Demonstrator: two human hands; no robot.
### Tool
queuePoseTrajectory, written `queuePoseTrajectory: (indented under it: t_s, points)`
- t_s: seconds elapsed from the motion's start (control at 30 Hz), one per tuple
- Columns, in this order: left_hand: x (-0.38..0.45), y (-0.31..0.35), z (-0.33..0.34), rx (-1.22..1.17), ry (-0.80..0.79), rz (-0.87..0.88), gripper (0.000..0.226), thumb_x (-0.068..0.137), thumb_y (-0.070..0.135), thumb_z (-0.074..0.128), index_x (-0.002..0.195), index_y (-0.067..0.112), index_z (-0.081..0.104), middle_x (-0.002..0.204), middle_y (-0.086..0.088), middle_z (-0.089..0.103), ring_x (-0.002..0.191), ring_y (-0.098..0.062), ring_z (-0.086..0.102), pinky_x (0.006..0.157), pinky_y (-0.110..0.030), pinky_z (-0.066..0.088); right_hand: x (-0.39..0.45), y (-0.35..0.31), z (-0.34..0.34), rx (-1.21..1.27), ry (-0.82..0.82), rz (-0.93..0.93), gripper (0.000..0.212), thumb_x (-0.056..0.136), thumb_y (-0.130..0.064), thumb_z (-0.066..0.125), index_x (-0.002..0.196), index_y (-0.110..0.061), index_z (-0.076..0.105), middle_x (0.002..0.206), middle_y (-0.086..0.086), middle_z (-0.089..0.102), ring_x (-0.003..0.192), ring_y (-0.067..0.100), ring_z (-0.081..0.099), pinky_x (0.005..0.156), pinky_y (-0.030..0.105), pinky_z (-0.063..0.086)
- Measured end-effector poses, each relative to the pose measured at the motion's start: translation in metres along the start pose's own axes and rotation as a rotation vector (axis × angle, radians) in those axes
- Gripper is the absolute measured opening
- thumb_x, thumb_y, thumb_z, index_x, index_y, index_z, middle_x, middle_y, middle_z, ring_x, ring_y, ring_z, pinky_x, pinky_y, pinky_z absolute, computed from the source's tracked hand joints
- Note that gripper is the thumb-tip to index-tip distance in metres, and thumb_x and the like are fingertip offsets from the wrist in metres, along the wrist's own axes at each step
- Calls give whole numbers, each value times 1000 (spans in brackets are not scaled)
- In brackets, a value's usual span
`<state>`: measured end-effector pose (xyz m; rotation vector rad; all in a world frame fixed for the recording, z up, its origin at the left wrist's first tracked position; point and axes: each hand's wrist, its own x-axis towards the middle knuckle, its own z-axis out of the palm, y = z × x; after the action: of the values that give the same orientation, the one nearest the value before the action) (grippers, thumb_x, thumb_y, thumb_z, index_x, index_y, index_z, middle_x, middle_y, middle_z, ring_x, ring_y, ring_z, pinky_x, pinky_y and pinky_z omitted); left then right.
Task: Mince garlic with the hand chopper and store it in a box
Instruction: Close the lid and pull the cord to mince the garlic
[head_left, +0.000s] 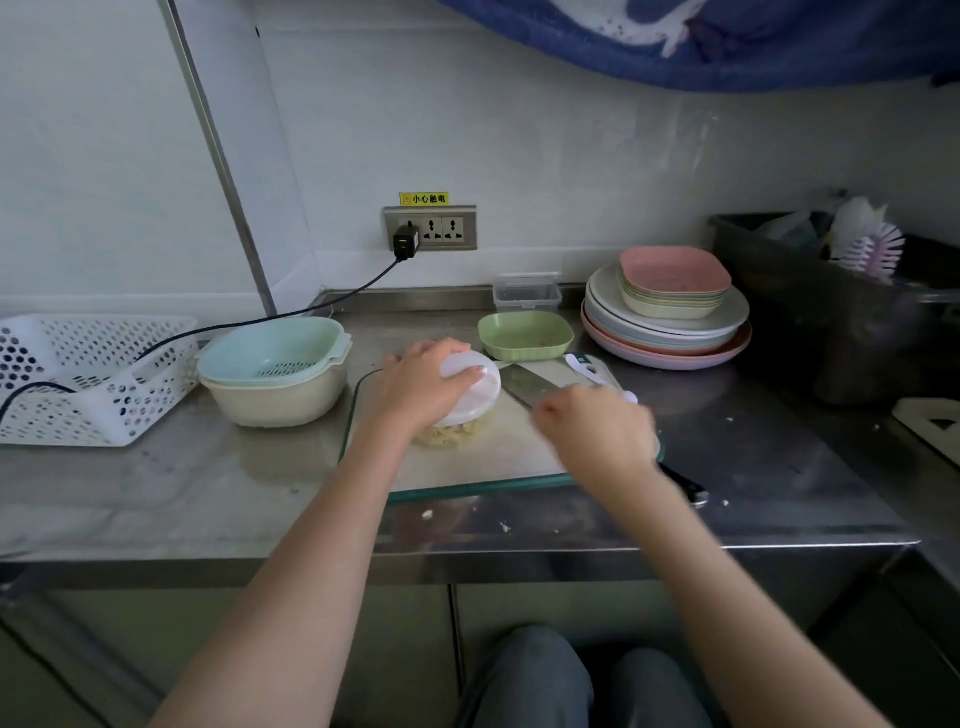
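Garlic (451, 435), already cut into tiny yellow bits, sits in the clear cup of one hand chopper (470, 392) on the cutting board (470, 470). From big to small, one shiny metal counter (182, 483) holds it all. On its left end lies one white basket (67, 379) with holes. At the back right is one stack of plates (667, 332) with a pile of small square dishes on top, pink uppermost. Near the basket is one blue strainer bowl (272, 353) inside one cream bowl (275, 402). One green dish (524, 336) stands behind the board, and one small clear box (526, 293) stands behind that. One wide knife (530, 385) lies on the board. The left hand (418, 387) curls over the chopper's white lid and holds it. The right hand (597, 431) is blurry, with fingers curled in, and I cannot tell if it holds anything.
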<state>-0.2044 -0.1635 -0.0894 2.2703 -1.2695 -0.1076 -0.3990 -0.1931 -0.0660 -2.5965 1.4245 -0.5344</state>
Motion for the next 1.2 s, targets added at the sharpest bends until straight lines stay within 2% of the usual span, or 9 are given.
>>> queuePoseTrajectory:
  t_s: [0.1,0.2,0.3,0.47,0.7,0.77,0.87,1.1,1.2]
  points:
    - [1,-4,-3,7,5,-12,44,87,61,48,128,46,48,140,7,44,125,-30,34,97,-40,32,-5,-25,7,21,25,-133,33,89,-27,42,59,-13,41,58,0,42,54,23,40,52,26,25]
    - [1,-7,-4,24,3,-27,44,86,64,46,128,49,47,140,9,44,125,-27,35,95,-39,32,0,44,0,-90,49,80,24,89,-27,45,74,-17,61,73,4,61,72,30,56,55,27,29]
    - [-1,0,-2,-6,22,-30,42,88,61,47,128,46,48,140,9,44,125,-27,35,86,-36,30,-5,75,-1,-82,174,243,26,90,-25,46,79,-14,66,66,3,57,63,28,48,50,25,25]
    - [-6,13,-1,-12,-7,1,45,89,57,49,131,41,48,142,5,43,125,-28,35,95,-36,30,-12,-30,19,-34,71,-194,26,89,-21,45,64,-15,46,54,-2,35,58,25,42,46,26,17]
    - [-4,8,0,-18,20,-34,43,88,60,47,128,44,49,140,9,44,126,-28,35,88,-36,29,7,80,0,-46,202,322,26,90,-24,47,84,-13,70,60,0,46,63,27,49,56,25,30]
    - [-3,15,5,-15,9,-24,43,88,60,47,128,45,48,141,7,42,128,-31,33,94,-38,31,6,43,7,-28,191,182,24,88,-24,47,79,-13,66,63,1,51,64,28,51,52,23,28]
    - [-3,14,3,-6,3,-27,45,88,60,48,130,45,48,143,5,41,129,-32,33,101,-41,30,-9,-19,22,14,101,-145,28,90,-25,45,65,-14,46,57,-1,40,62,27,43,49,26,22]
    - [-5,11,1,12,13,-27,42,88,60,46,129,46,47,142,9,42,127,-29,33,94,-39,30,30,62,9,35,297,332,27,91,-19,45,86,-12,71,83,11,68,79,31,62,61,25,32]
    - [-5,10,1,32,12,-26,44,88,61,46,129,46,47,143,8,42,127,-30,34,96,-40,30,12,-2,25,-17,279,-42,16,85,-18,55,70,-16,62,65,4,60,57,24,50,51,19,23]
